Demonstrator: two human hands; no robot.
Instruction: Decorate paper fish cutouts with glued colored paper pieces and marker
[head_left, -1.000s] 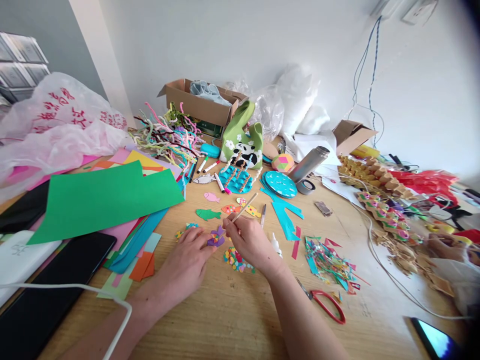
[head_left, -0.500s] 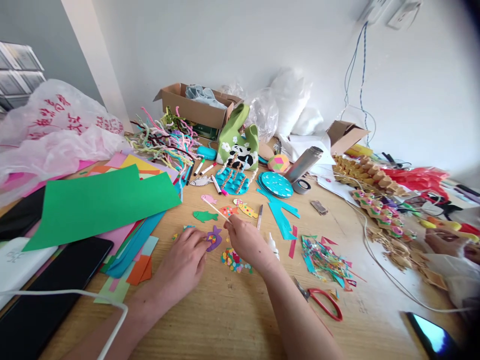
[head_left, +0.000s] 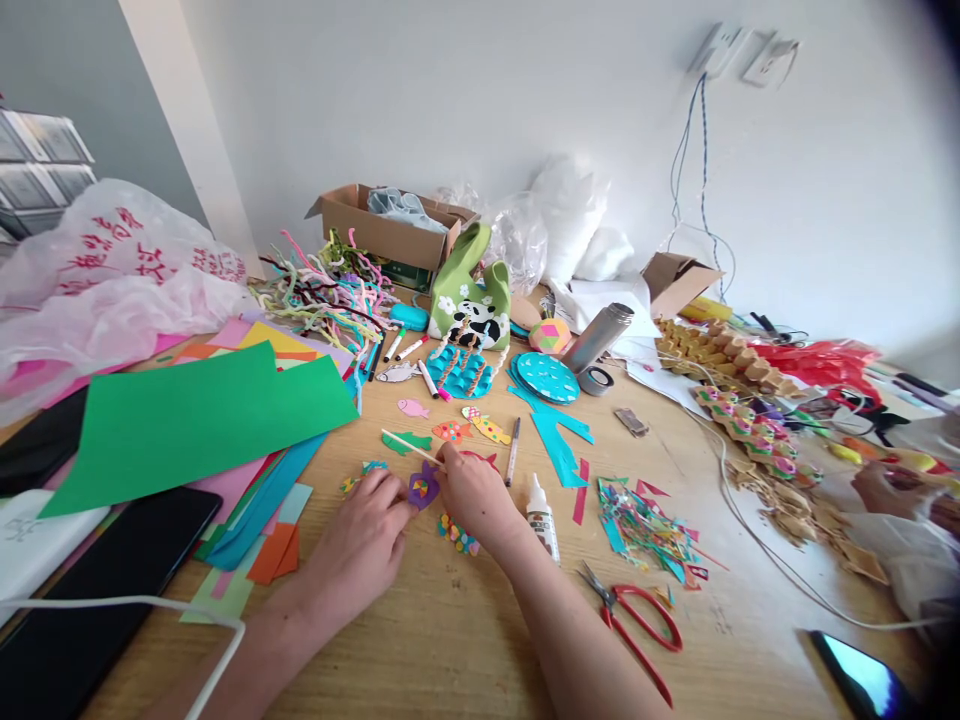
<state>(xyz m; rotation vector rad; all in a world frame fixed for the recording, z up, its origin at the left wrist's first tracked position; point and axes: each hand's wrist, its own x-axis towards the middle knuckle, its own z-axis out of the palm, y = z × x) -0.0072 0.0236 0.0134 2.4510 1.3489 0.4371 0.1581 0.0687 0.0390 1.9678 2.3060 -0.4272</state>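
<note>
A purple paper fish point(head_left: 424, 487) with a multicoloured patch lies on the table between my hands. My left hand point(head_left: 369, 530) rests low, its bent fingers on the fish's left edge. Pinched in my right hand point(head_left: 474, 497) is a thin white stick point(head_left: 409, 446), tilted up to the left, its lower end close to the fish. Small coloured paper dots point(head_left: 456, 536) sit partly under my right wrist. Beyond lie a green paper fish point(head_left: 397, 443), an orange one point(head_left: 452, 431) and a pink one point(head_left: 412, 408). A white glue bottle point(head_left: 541, 520) stands beside my right forearm.
Red-handled scissors point(head_left: 637, 615) and a heap of paper scraps point(head_left: 651, 525) lie to the right. Green card point(head_left: 210, 415) tops stacked paper at left. A metal flask point(head_left: 598, 338) stands farther back. Another person's hand point(head_left: 892, 492) is at the far right.
My right hand has shifted slightly left and down, bringing the stick's lower end nearer the purple fish. My left hand stays beside it. The camera view has tilted slightly.
</note>
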